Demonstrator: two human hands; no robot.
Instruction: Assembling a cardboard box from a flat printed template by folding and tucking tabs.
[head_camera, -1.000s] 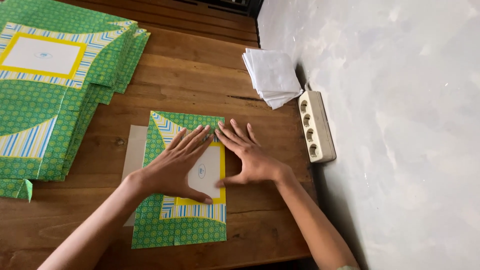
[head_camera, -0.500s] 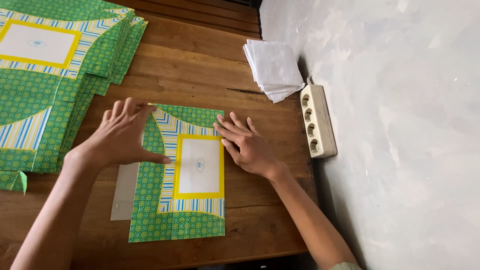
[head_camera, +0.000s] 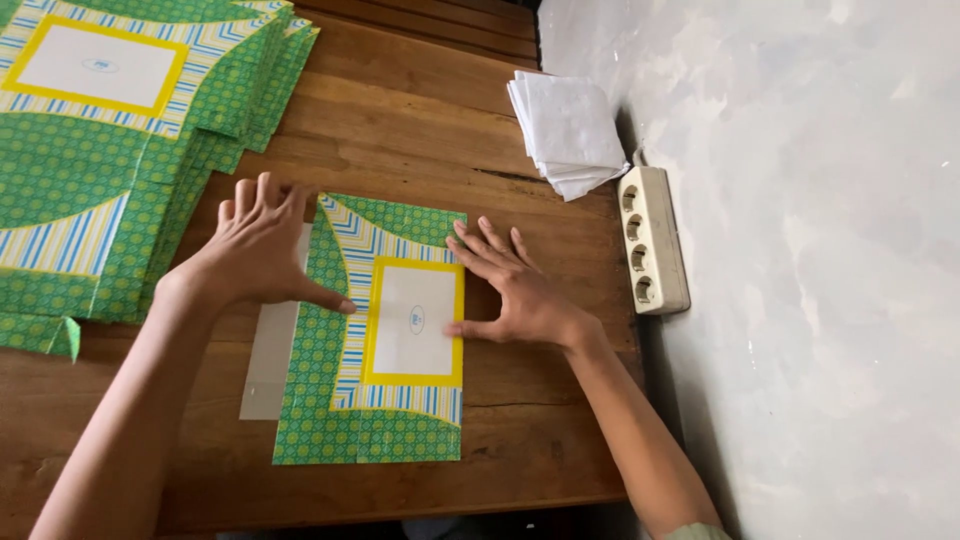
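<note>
Slippage is the likeliest trouble here: the green patterned sheet (head_camera: 385, 340) lies flat near the front edge of the wooden counter (head_camera: 420, 130), and both hands press it with open palms only, so an uneven push could skew it and set a crooked crease. The left hand (head_camera: 262, 245) lies spread over the sheet's left edge, where a pale flap (head_camera: 272, 350) pokes out; its grip is released, fingers flat. The right hand (head_camera: 510, 290) is likewise released, resting flat on the right edge, thumb touching the yellow border.

Biggest is the stack of matching green sheets (head_camera: 110, 150) at far left, each with striped bands and a white, yellow-framed rectangle. Next the single sheet, with a small blue oval mark in its white panel. Smaller, by the wall, sit a pile of white paper (head_camera: 568, 130) and a cream power strip (head_camera: 652, 240).
</note>
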